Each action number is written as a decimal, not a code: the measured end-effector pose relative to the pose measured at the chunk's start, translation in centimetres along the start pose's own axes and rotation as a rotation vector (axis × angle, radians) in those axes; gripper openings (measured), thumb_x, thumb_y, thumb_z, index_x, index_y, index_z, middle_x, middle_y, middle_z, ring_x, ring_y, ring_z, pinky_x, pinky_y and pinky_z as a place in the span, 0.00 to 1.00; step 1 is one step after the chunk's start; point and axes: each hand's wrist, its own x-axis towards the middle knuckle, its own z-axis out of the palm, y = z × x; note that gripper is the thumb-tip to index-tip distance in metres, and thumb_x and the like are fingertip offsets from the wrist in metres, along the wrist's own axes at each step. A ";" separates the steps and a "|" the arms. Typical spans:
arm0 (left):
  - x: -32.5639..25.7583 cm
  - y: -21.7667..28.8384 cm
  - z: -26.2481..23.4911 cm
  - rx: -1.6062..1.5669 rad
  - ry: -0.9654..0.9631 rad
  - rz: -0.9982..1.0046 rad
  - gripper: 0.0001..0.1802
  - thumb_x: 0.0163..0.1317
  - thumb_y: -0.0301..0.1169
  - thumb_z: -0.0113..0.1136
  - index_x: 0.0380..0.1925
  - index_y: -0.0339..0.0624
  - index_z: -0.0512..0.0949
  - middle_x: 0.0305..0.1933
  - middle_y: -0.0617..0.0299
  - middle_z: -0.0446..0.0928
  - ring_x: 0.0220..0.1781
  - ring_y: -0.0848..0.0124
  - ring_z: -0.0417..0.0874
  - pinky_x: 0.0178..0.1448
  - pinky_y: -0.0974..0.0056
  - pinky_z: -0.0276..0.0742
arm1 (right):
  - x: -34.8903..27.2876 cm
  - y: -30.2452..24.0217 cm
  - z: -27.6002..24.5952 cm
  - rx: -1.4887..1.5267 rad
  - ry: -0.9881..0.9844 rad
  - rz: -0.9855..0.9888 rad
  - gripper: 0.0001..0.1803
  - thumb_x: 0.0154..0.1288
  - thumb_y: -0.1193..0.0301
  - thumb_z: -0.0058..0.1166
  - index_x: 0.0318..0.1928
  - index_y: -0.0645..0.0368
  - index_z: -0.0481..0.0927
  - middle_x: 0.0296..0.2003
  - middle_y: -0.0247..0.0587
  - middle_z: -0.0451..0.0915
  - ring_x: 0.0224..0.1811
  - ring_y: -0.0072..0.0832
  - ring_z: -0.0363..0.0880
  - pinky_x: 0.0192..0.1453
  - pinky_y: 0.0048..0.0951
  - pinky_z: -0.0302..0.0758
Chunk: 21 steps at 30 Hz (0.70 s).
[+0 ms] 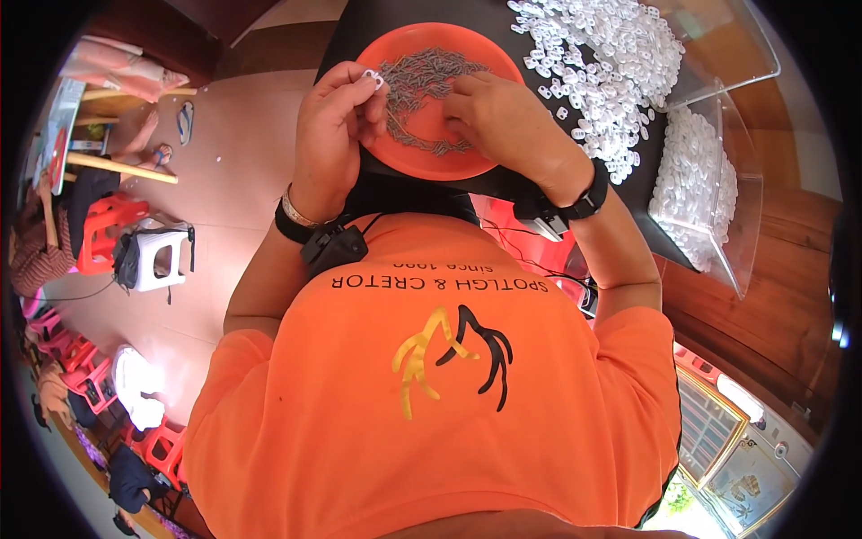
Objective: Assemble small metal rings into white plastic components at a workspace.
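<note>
My left hand [334, 126] is closed at the left rim of a red-orange plastic basin [388, 47]. Between its thumb and forefinger it pinches a small white plastic piece with holes [374, 80]. Inside the basin lies a loose ring of thin grey screw-like pieces [431, 70], with the red bottom showing in the middle. My right hand [503, 121] reaches over the basin's right side, palm down. Its fingers are curled together, their tips down by the grey pieces; whatever they grip is hidden under the hand.
Right of the basin, a heap of similar white pieces [620, 67] spreads over the black tabletop [660, 189]. A clear box [700, 180] full of white pieces stands beyond it, near another clear container [727, 54]. To the left are red stools [112, 229], a white stool [162, 256] and other people.
</note>
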 end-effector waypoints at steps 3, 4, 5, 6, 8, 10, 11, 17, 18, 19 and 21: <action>-0.1 0.3 -0.5 -0.010 0.013 0.008 0.08 0.62 0.32 0.48 0.28 0.41 0.71 0.21 0.68 0.68 0.21 0.78 0.70 0.23 0.74 0.59 | -0.3 0.7 0.0 0.048 0.018 0.026 0.06 0.54 0.71 0.56 0.32 0.57 0.79 0.31 0.38 0.76 0.38 0.37 0.77 0.38 0.36 0.76; -0.1 0.3 -0.6 -0.012 0.015 0.009 0.08 0.62 0.32 0.48 0.28 0.41 0.71 0.21 0.68 0.68 0.21 0.78 0.70 0.23 0.74 0.59 | -0.5 0.8 -0.1 0.072 0.046 0.046 0.05 0.55 0.71 0.55 0.32 0.58 0.78 0.31 0.39 0.76 0.37 0.38 0.77 0.38 0.36 0.76; -0.1 0.2 -0.7 -0.004 0.003 0.010 0.08 0.62 0.32 0.49 0.27 0.41 0.70 0.20 0.68 0.68 0.21 0.78 0.70 0.23 0.74 0.59 | -0.5 0.8 -0.2 0.095 0.073 0.066 0.05 0.55 0.71 0.55 0.33 0.59 0.77 0.31 0.40 0.77 0.37 0.39 0.78 0.37 0.37 0.76; -0.1 0.2 -0.9 0.003 -0.009 0.011 0.08 0.63 0.32 0.49 0.27 0.41 0.70 0.20 0.69 0.67 0.21 0.78 0.70 0.23 0.74 0.59 | -0.5 0.8 -0.2 0.094 0.071 0.065 0.05 0.55 0.71 0.55 0.33 0.59 0.77 0.31 0.40 0.77 0.37 0.39 0.78 0.37 0.37 0.76; -0.1 0.3 -0.7 -0.015 -0.009 -0.003 0.08 0.63 0.32 0.49 0.27 0.42 0.70 0.20 0.69 0.66 0.21 0.78 0.70 0.23 0.74 0.59 | -0.6 0.7 -0.5 0.216 0.150 0.145 0.06 0.56 0.72 0.55 0.34 0.61 0.77 0.32 0.41 0.79 0.36 0.43 0.78 0.38 0.38 0.76; -0.1 0.4 -0.5 -0.033 -0.010 -0.016 0.08 0.63 0.32 0.49 0.26 0.42 0.70 0.19 0.69 0.66 0.20 0.78 0.69 0.23 0.74 0.59 | -0.5 0.7 -1.1 0.239 0.139 0.182 0.07 0.56 0.73 0.55 0.36 0.61 0.77 0.33 0.41 0.80 0.36 0.41 0.79 0.38 0.35 0.76; -0.2 0.4 -0.5 -0.026 -0.014 -0.019 0.08 0.62 0.33 0.49 0.26 0.42 0.70 0.19 0.69 0.66 0.20 0.79 0.69 0.23 0.74 0.59 | -0.6 0.7 -1.2 0.263 0.132 0.219 0.08 0.57 0.74 0.56 0.37 0.62 0.77 0.33 0.42 0.80 0.35 0.39 0.81 0.38 0.32 0.77; -0.3 0.9 0.2 0.119 -0.069 -0.052 0.10 0.65 0.33 0.47 0.27 0.39 0.71 0.21 0.68 0.65 0.22 0.78 0.66 0.24 0.74 0.57 | -1.3 0.7 -1.2 1.186 0.269 0.533 0.06 0.63 0.79 0.55 0.40 0.63 0.76 0.31 0.35 0.81 0.35 0.19 0.79 0.40 0.21 0.76; -0.2 0.9 0.4 0.176 -0.087 -0.062 0.11 0.65 0.33 0.48 0.27 0.39 0.72 0.21 0.69 0.66 0.22 0.79 0.66 0.24 0.74 0.57 | -1.3 0.6 -1.3 1.185 0.271 0.533 0.06 0.63 0.79 0.55 0.40 0.63 0.76 0.31 0.35 0.81 0.35 0.19 0.79 0.40 0.21 0.76; -0.2 1.0 0.8 0.178 -0.088 -0.060 0.11 0.65 0.33 0.48 0.27 0.39 0.72 0.21 0.69 0.66 0.22 0.79 0.66 0.24 0.74 0.57 | -1.2 0.4 -1.4 1.293 0.329 0.508 0.05 0.63 0.79 0.55 0.40 0.63 0.77 0.31 0.35 0.81 0.34 0.20 0.80 0.39 0.20 0.76; 0.0 1.0 1.7 0.213 -0.135 -0.096 0.11 0.65 0.35 0.49 0.28 0.39 0.73 0.20 0.70 0.66 0.21 0.80 0.66 0.24 0.75 0.57 | -1.0 -0.2 -1.7 1.399 0.392 0.479 0.05 0.62 0.79 0.56 0.39 0.63 0.77 0.31 0.35 0.82 0.32 0.20 0.80 0.39 0.19 0.77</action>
